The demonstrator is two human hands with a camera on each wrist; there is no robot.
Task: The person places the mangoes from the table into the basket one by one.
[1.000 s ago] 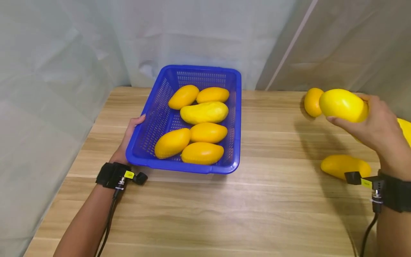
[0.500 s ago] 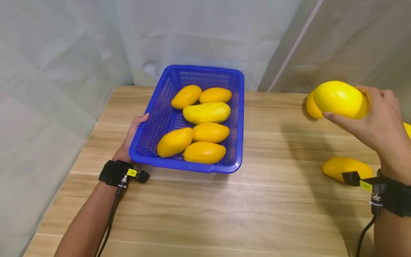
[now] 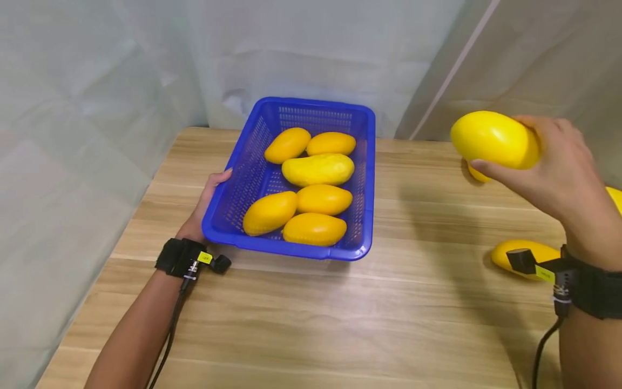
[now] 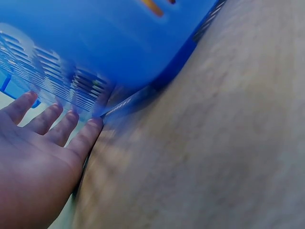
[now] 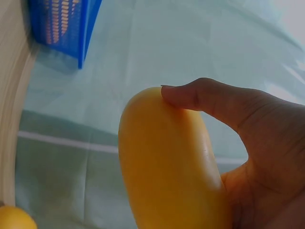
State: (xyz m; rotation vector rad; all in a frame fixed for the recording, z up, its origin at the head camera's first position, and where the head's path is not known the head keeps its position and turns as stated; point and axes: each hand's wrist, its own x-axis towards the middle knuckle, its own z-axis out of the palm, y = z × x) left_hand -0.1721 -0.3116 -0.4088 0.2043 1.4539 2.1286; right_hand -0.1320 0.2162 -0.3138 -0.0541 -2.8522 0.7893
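a yellow mango (image 3: 493,139) is gripped by the curled fingers (image 3: 491,168) of the right hand (image 3: 554,173), raised above the tabletop (image 3: 340,313) at the far right. the blue basket (image 3: 233,186), with 6 mangoes inside, is touched on its left wall by the left hand (image 3: 206,208), fingers straight.

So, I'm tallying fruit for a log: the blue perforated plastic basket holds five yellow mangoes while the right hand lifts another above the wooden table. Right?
Not quite: the blue perforated plastic basket holds six yellow mangoes, as the head view shows. The right hand does hold another yellow mango above the wooden table.
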